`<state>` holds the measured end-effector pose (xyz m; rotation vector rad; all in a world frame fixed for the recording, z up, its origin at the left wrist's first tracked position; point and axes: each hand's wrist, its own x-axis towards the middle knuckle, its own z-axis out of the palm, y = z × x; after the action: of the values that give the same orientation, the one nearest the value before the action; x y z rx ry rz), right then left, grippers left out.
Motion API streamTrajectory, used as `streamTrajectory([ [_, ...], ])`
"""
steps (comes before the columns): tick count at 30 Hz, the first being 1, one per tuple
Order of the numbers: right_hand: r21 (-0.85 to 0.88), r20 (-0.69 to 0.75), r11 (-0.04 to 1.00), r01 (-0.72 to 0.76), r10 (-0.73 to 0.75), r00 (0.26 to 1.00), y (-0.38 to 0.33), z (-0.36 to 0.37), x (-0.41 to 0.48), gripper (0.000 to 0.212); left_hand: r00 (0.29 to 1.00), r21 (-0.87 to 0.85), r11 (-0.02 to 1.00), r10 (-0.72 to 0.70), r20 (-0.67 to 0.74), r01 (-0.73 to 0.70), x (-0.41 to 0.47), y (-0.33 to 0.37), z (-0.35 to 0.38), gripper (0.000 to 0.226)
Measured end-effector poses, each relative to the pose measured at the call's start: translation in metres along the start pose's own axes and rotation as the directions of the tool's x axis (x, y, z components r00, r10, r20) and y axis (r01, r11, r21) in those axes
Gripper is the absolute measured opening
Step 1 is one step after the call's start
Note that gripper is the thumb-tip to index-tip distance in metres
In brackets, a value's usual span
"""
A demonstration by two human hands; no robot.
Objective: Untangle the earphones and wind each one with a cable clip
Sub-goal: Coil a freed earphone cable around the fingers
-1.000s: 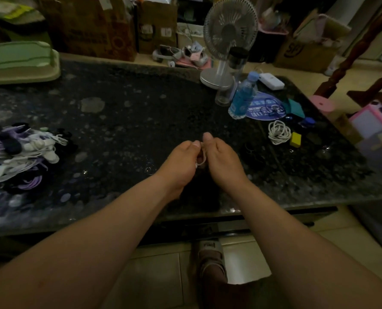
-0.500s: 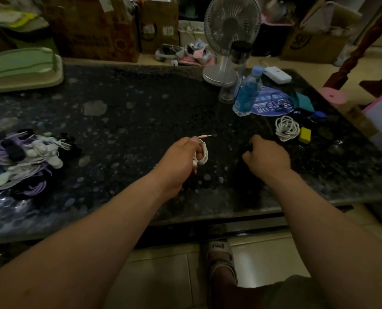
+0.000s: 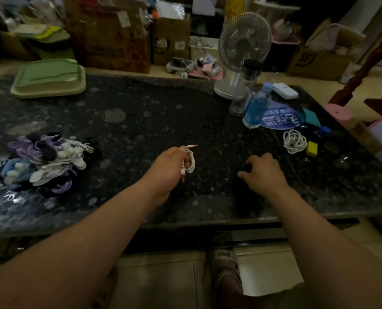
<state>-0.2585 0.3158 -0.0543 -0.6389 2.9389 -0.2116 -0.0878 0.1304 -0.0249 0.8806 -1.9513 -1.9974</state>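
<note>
Your left hand has its fingers clamped round the coiled white earphone at frame centre, its plug pointing to the upper right. To the right and well apart, your right hand curls down onto the table; whether it pinches a clip cannot be told.

L hand covers part of the coiled earphone; buds partly hidden in its grip. R hand curls over smth dark on the counter; too dim to tell what, or whether it's gripped. Pile at left is too tangled to count. Forearms cut off by bottom edge, counter by left edge. Print on blue disc too small to read.
</note>
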Motion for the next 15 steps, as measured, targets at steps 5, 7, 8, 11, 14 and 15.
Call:
streamTrajectory([
  [5, 0.62, 0.185, 0.776, -0.117, 0.0, 0.983, -0.032, -0.022, -0.016, 0.03, 1.0, -0.016, 1.0, -0.007, 0.013, 0.007, 0.001, 0.004, -0.005, 0.039],
  [7, 0.848, 0.343, 0.467, -0.25, -0.123, 0.931, -0.06, -0.031, -0.036, 0.022, 1.0, -0.031, 0.999, -0.015, 0.004, 0.015, 0.003, 0.005, -0.007, 0.04],
  [8, 0.894, 0.37, 0.338, -0.294, -0.185, 0.91, -0.071, -0.035, -0.044, 0.016, 1.0, -0.04, 0.999, -0.025, -0.004, 0.025, 0.004, 0.006, -0.008, 0.039],
  [11, 0.93, 0.367, 0.091, -0.357, -0.298, 0.881, -0.09, -0.044, -0.061, 0.015, 0.999, -0.08, 0.996, -0.04, -0.009, 0.039, 0.007, 0.008, -0.01, 0.036],
  [14, 0.91, 0.397, 0.039, -0.413, -0.376, 0.837, -0.095, -0.044, -0.069, 0.006, 1.0, -0.094, 0.996, 0.008, 0.018, -0.007, 0.007, 0.008, -0.008, 0.034],
  [15, 0.899, 0.41, 0.025, -0.436, -0.395, 0.822, -0.097, -0.043, -0.071, 0.01, 0.999, -0.091, 0.995, 0.03, 0.023, -0.028, 0.006, 0.008, -0.007, 0.033],
])
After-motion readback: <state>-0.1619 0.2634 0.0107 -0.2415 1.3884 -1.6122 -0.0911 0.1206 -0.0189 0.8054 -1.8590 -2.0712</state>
